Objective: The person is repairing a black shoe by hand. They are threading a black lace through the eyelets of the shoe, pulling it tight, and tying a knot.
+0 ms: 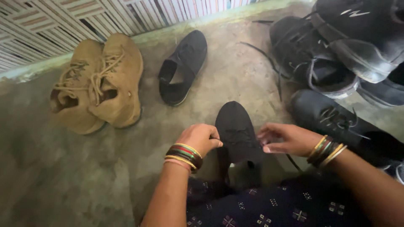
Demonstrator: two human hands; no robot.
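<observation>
Black shoe [236,128] stands toe-away on the concrete floor [63,180] just before your lap, flanked by both hands. Your left hand [201,138] pinches closed on its lacing at the left edge; your right hand [283,138] touches the right edge, fingers loosely curled, steadying it. Farther off lie a second black shoe [183,67], tan laced shoes [99,82] and a black pile [341,50].

A bare concrete floor [235,80] carries everything. On it lie a tan laced pair of shoes [99,82], a lone black slip-on [183,67], another black shoe [236,130] and a heap of black shoes [341,50].
</observation>
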